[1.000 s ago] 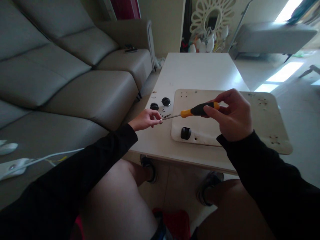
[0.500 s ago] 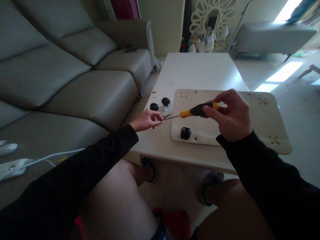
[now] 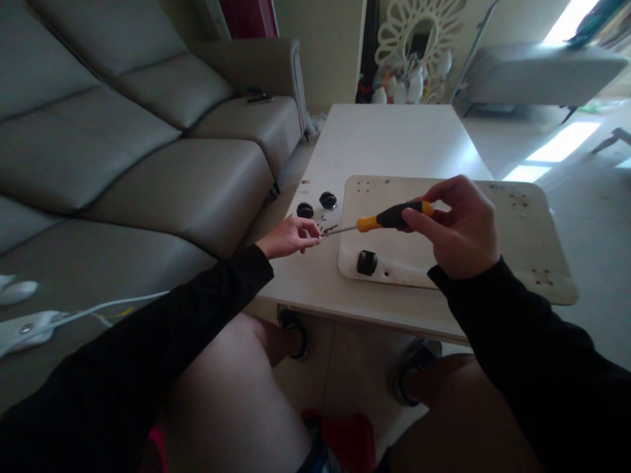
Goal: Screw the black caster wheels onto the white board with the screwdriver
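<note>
My right hand (image 3: 458, 226) grips the yellow-and-black handle of a screwdriver (image 3: 389, 217), held nearly level above a pale rounded board (image 3: 434, 256). The shaft points left, to the fingertips of my left hand (image 3: 293, 236). There thumb and finger pinch a tiny screw (image 3: 320, 237) at the screwdriver's tip; its details are too small to see. Several loose dark screws (image 3: 329, 228) lie on the table just beyond those fingers. One black caster (image 3: 367, 262) stands on the board's near left corner. Two more casters, a left one (image 3: 304, 210) and a right one (image 3: 328, 200), rest on the table.
The white table (image 3: 389, 138) carries the board, which sticks out past its right edge. Small holes mark the board's corners. A grey sofa (image 3: 197, 184) runs along the left, with a power strip (image 3: 29, 332) and cable on it. A red object (image 3: 350, 443) is below.
Both hands and the screwdriver keep almost the same pose. The whole view has shifted very slightly, and a glint now shows at my left fingertips.
</note>
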### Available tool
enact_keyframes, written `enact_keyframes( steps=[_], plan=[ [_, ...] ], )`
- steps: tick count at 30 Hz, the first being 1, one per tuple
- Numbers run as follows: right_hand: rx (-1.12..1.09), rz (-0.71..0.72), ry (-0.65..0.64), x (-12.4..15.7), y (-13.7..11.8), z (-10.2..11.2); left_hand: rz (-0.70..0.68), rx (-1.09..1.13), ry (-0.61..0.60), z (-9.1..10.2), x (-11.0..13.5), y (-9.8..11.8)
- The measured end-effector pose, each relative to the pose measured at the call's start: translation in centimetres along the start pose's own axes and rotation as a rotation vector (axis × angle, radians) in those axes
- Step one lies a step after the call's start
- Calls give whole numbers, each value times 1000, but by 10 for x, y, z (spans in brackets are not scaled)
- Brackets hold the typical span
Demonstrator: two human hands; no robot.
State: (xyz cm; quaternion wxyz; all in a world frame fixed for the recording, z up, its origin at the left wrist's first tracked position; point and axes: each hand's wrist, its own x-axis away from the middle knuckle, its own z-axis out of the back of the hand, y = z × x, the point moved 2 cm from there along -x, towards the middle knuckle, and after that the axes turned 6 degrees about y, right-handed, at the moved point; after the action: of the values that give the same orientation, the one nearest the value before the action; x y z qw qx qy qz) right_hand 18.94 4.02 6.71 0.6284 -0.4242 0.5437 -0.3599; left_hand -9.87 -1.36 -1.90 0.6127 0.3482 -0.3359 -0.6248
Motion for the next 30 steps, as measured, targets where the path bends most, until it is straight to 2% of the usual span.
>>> enact_keyframes(
  steps=[17,24,30],
  plan=[
    [-18,-6,10,1,0,-1,13,14,-6,-1,0,3],
    [25,16,-29,0,2,0,11,27,0,0,0,2],
    [-1,7,-3,1,0,-1,9,18,9,0,1,2]
  ],
)
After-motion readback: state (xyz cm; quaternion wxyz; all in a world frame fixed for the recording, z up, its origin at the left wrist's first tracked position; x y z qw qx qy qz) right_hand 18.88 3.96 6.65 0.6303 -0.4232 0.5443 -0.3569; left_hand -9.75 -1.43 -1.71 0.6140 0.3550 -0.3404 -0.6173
